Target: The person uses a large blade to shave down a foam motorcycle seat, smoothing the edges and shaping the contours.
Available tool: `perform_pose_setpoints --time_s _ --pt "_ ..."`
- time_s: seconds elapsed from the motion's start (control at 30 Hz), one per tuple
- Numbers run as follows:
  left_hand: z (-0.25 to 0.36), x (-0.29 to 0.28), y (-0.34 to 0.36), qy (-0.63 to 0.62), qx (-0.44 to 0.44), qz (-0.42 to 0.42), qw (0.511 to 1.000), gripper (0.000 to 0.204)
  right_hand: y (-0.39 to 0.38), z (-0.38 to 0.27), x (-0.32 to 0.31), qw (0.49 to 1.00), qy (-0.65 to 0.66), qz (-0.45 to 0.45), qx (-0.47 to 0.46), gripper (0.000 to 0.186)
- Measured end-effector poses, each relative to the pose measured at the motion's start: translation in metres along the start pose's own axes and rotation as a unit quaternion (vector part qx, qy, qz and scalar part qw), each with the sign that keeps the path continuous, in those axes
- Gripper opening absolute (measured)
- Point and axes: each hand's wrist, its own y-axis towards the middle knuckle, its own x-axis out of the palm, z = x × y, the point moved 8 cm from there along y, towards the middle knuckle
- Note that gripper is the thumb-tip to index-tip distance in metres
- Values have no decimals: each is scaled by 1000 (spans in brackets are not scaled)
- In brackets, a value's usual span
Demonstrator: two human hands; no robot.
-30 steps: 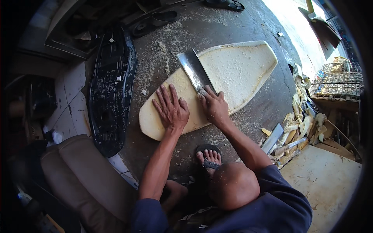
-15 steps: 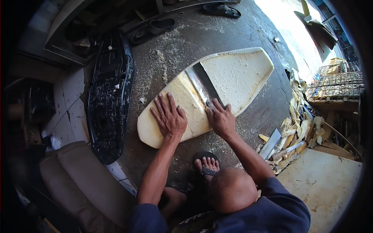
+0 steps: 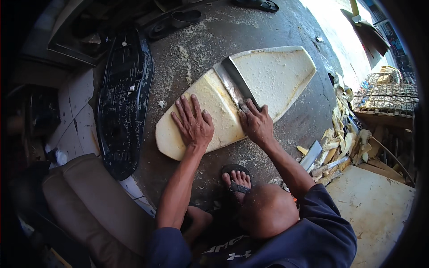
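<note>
Change: the blade (image 3: 236, 85) has slid further across the foam seat cushion (image 3: 272, 76) than a second ago, so the cut is advancing.
Left hand (image 3: 193, 125): spread flat, pinning the foam on the concrete floor (image 3: 187, 49).
Right hand (image 3: 255, 125): closed around the knife handle.
Materials: cream, crumbly foam; broad grey steel blade; black plastic seat base (image 3: 123, 98) alongside.

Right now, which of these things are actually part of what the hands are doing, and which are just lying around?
In use:
cream foam seat-shaped slab, lying on the ground
broad flat metal blade, laid across the slab
left hand, pressed flat on the foam
right hand, gripping the blade

Lying about:
black plastic seat base
tan padded cushion
pile of foam offcuts
</note>
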Motion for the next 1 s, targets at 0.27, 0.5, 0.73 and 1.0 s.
perform_pose_setpoints --time_s 0.27,0.5,0.73,1.0 --pt "15 -4 35 -20 11 37 999 65 87 12 7 1000 -28 9 -6 21" --pt "16 -11 24 -28 3 17 999 65 40 30 -4 998 -54 8 8 24" --pt "-7 -8 21 -19 -17 27 999 65 -29 19 -4 991 -85 58 -87 34" --pt "4 -8 23 -35 -8 24 999 65 77 18 -34 999 7 37 15 32"
